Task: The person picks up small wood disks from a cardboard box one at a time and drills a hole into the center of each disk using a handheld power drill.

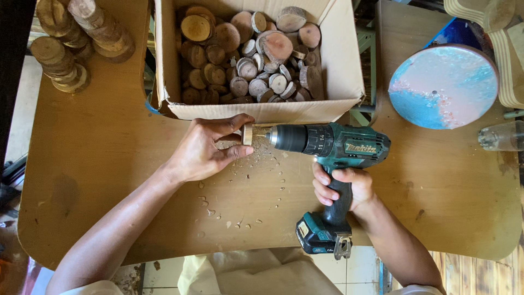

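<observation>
My left hand (pixel 204 150) pinches a small round wood slice (pixel 248 134) on edge, just in front of the cardboard box (pixel 262 111). My right hand (pixel 343 188) grips the handle of a teal and black cordless drill (pixel 333 146) lying level, its bit pressed against the slice's flat face. Sawdust and wood chips (pixel 256 158) lie on the brown wooden table (pixel 98 164) under the slice. The box holds several round wood slices (pixel 251 54) of different sizes.
Stacks of wood slices (pixel 76 38) stand at the table's far left. A round blue and pink disc (pixel 443 86) lies at the right, with a clear glass jar (pixel 502 136) on its side beside it. Pale curved wooden pieces (pixel 505 49) sit at the top right.
</observation>
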